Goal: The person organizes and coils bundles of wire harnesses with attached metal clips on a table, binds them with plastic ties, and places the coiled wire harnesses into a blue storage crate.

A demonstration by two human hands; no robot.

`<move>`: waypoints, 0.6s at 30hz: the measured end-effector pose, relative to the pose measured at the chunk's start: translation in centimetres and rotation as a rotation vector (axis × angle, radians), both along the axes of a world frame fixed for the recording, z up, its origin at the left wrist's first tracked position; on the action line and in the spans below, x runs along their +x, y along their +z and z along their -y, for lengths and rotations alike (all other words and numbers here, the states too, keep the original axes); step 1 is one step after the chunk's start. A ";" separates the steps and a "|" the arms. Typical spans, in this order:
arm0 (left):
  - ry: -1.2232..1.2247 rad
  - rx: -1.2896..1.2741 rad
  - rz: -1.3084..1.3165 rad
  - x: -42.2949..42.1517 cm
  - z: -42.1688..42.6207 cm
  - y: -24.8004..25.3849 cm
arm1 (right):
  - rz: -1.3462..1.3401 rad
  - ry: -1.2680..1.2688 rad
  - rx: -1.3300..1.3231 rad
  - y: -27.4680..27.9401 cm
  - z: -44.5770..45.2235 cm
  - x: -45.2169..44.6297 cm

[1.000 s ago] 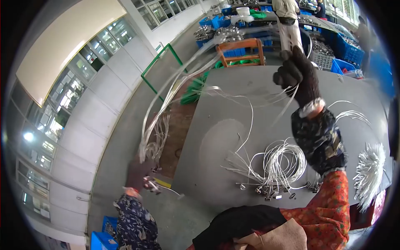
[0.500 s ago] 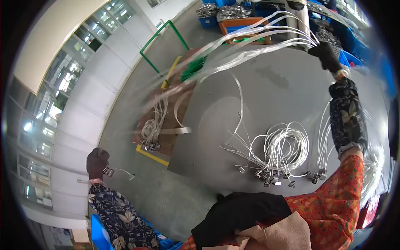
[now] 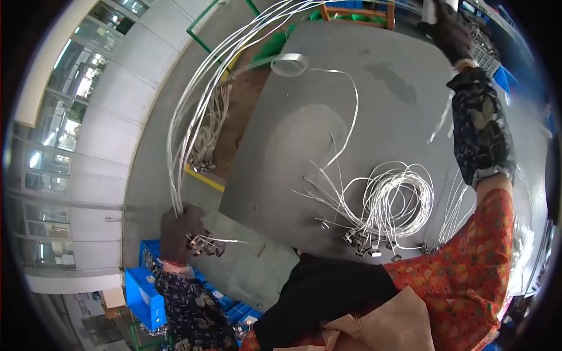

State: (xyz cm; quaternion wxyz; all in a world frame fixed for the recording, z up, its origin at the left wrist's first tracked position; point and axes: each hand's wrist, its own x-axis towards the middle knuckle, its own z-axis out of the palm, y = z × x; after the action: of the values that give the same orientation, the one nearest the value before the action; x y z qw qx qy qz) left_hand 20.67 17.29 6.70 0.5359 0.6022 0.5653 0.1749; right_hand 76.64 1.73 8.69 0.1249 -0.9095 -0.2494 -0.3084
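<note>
My left hand (image 3: 182,235), in a dark glove, is closed around a bundle of silvery cables (image 3: 193,117). Small metal end pieces (image 3: 205,244) stick out on its right side. From this hand the cables arc up over the floor and along the top edge of the view. My right hand (image 3: 452,36), also gloved, is raised at the upper right, where the strands run towards its fingers; it appears closed on their far part, partly blurred. A coil of similar cables (image 3: 430,202) with metal ends (image 3: 374,248) lies on the grey table (image 3: 281,193).
One loose cable (image 3: 354,111) and a looped flat strip (image 3: 290,63) lie at the table's left. Another bundle (image 3: 205,140) rests on a brown surface (image 3: 241,117) beyond the table edge. Blue bins (image 3: 146,298) stand at lower left. A wooden frame (image 3: 360,16) is at the back.
My left hand has moved right and nearer my body, with more metal ends now showing at it. The cables have swung left into a long arc. My right hand has moved slightly up.
</note>
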 end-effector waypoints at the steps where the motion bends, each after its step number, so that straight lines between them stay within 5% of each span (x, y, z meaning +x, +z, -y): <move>1: 0.079 0.091 0.138 0.7 0.3 0.2 | 0.404 0.246 0.144 -3.5 -1.5 1.7; 2: 0.159 0.184 0.271 1.1 0.6 0.7 | 0.102 0.318 -0.006 -6.2 -2.1 3.5; 4: 0.083 0.188 0.125 2.0 0.7 3.1 | -0.282 0.719 0.062 -11.5 -3.3 2.7; 5: -0.004 0.204 -0.001 2.3 0.7 4.1 | -0.120 0.969 0.101 -15.3 -4.3 2.8; 6: -0.005 0.199 -0.006 2.9 1.3 4.5 | -0.617 0.903 -0.009 -14.5 -3.6 -1.3; 7: 0.023 0.193 0.068 3.6 2.1 4.7 | -0.728 1.039 0.100 -17.0 -3.2 -3.0; 8: 0.053 0.186 0.144 4.0 2.6 4.7 | -0.770 0.930 -0.138 -16.0 -2.8 -5.6; 9: 0.049 0.181 0.141 3.6 2.4 4.5 | -1.007 1.075 0.017 -20.2 -2.3 -5.7; 13: 0.068 0.119 0.138 2.3 1.1 2.9 | -1.105 1.145 -0.155 -24.0 -0.2 -11.7; 18: 0.080 0.139 0.211 3.1 1.9 2.5 | -1.281 1.091 0.131 -24.8 -1.6 -20.1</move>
State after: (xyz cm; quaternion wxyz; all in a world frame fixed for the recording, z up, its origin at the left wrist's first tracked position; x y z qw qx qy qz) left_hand 23.81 15.37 9.20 0.5419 0.5933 0.5158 0.2972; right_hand 56.58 3.35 -16.10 0.4261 -0.6515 -0.5164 0.3567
